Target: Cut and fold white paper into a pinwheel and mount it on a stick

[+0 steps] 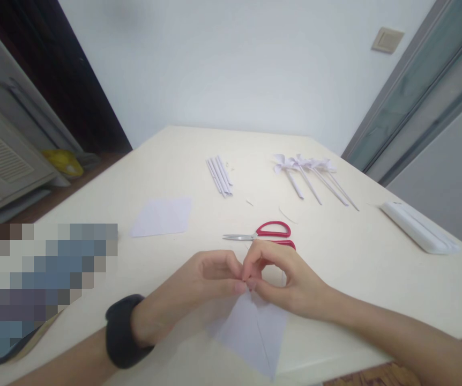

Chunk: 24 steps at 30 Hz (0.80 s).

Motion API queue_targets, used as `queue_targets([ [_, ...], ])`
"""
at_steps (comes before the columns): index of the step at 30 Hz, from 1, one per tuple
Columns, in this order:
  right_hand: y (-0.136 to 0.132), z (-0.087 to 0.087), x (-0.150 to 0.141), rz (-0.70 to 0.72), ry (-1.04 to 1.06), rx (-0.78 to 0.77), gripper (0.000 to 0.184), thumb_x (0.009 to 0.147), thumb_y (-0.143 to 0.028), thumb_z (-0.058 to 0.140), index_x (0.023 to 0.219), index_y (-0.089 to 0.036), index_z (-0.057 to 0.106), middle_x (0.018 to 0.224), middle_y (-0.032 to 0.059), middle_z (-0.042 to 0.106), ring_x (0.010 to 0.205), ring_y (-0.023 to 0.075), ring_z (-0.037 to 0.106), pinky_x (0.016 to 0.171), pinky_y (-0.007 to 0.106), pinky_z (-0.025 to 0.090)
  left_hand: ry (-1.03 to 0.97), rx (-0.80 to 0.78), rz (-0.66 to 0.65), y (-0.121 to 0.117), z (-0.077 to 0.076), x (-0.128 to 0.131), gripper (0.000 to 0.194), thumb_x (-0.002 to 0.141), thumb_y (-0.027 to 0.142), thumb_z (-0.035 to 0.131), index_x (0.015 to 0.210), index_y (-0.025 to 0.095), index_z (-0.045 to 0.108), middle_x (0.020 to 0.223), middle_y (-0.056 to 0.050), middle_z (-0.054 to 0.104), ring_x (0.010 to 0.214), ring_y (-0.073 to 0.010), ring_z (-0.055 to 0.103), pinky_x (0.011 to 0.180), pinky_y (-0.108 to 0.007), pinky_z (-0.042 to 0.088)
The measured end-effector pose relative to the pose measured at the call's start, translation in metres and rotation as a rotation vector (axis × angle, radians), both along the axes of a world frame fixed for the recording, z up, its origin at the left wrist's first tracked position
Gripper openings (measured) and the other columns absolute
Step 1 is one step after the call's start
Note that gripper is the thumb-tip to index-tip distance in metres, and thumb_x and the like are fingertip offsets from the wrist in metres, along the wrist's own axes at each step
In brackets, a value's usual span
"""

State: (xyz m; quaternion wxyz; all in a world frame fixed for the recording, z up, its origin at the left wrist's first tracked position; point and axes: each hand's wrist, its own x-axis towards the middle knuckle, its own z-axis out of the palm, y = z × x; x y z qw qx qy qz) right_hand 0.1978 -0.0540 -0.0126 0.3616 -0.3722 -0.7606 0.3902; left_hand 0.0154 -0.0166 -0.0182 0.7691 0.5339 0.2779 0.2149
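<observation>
left hand and right hand on one sheet

and over the near middle of the worktop, both pinch the sheet's far tip, its body spreading toward the near edge! scissors just beyond, paper tubes farther off, pinwheels far right.

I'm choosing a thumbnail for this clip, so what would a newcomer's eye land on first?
Probably the red-handled scissors, a vivid spot on the pale table, just beyond the right hand. Next, that hand and the left hand, with a black band at its wrist, meet fingertip to fingertip at the tip of a white paper sheet. Farther back, towards the right, lie white paper pinwheels.
</observation>
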Motion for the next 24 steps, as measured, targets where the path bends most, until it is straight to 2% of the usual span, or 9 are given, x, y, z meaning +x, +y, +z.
queue_targets([
  [2, -0.001, -0.001, -0.001, -0.006, 0.001, 0.015, 0.013, 0.076, -0.004, 0.052, 0.081, -0.016, 0.051, 0.079, -0.0003, 0.053, 0.069, 0.0101, 0.052, 0.063, 0.023, 0.044, 0.001, 0.075, 0.018, 0.002, -0.001, 0.000, 0.008, 0.074, 0.015, 0.064, 0.067, 0.016, 0.060, 0.080, -0.001, 0.065, 0.080, -0.0154, 0.057, 0.074, -0.027, 0.042],
  [5, -0.001, -0.003, -0.002, -0.019, 0.003, 0.022, 0.014, 0.075, -0.004, 0.053, 0.082, -0.016, 0.050, 0.078, -0.0002, 0.053, 0.069, 0.0104, 0.051, 0.062, 0.023, 0.044, 0.059, 0.269, 0.031, 0.003, 0.000, -0.002, 0.008, 0.074, 0.017, 0.064, 0.066, 0.016, 0.062, 0.079, -0.003, 0.064, 0.082, -0.0180, 0.057, 0.080, -0.031, 0.041],
  [7, 0.001, -0.003, -0.001, -0.027, 0.009, 0.012, 0.011, 0.076, -0.008, 0.054, 0.082, -0.016, 0.049, 0.078, 0.0001, 0.053, 0.069, 0.0107, 0.051, 0.062, 0.023, 0.043, 0.088, 0.350, 0.053, 0.003, 0.003, -0.003, 0.009, 0.075, 0.018, 0.064, 0.067, 0.017, 0.063, 0.077, -0.002, 0.064, 0.081, -0.0174, 0.057, 0.079, -0.030, 0.040],
  [12, 0.005, 0.003, 0.006, -0.070, 0.041, 0.014, 0.001, 0.083, -0.017, 0.051, 0.082, -0.017, 0.051, 0.077, -0.0002, 0.053, 0.070, 0.0105, 0.050, 0.064, 0.023, 0.041, 0.105, 0.283, 0.083, 0.000, 0.010, -0.006, 0.008, 0.079, 0.021, 0.059, 0.071, 0.019, 0.059, 0.076, 0.001, 0.059, 0.077, -0.0134, 0.054, 0.070, -0.023, 0.039],
  [17, 0.009, 0.010, 0.013, -0.090, 0.004, -0.010, 0.016, 0.089, -0.027, 0.042, 0.085, -0.018, 0.054, 0.080, 0.0016, 0.055, 0.075, 0.0129, 0.051, 0.066, 0.025, 0.039, 0.080, 0.196, 0.165, 0.002, 0.013, -0.007, 0.011, 0.083, 0.025, 0.054, 0.073, 0.019, 0.055, 0.076, 0.002, 0.054, 0.073, -0.0123, 0.049, 0.063, -0.021, 0.037],
  [20, 0.014, 0.011, 0.018, -0.134, -0.020, -0.060, 0.017, 0.088, -0.032, 0.044, 0.088, -0.019, 0.054, 0.084, 0.0023, 0.056, 0.077, 0.0141, 0.051, 0.065, 0.025, 0.039, 0.070, 0.137, 0.259, 0.005, 0.012, -0.007, 0.011, 0.082, 0.027, 0.054, 0.075, 0.019, 0.056, 0.077, 0.001, 0.054, 0.073, -0.0138, 0.049, 0.064, -0.022, 0.038],
  [24, 0.023, 0.007, 0.025, -0.205, 0.008, -0.178, 0.010, 0.085, -0.028, 0.050, 0.089, -0.019, 0.053, 0.087, 0.0018, 0.056, 0.071, 0.0117, 0.051, 0.060, 0.023, 0.039, 0.039, 0.121, 0.344, 0.007, 0.011, -0.008, 0.011, 0.082, 0.027, 0.053, 0.077, 0.018, 0.057, 0.078, 0.000, 0.055, 0.075, -0.0146, 0.050, 0.067, -0.023, 0.040],
])
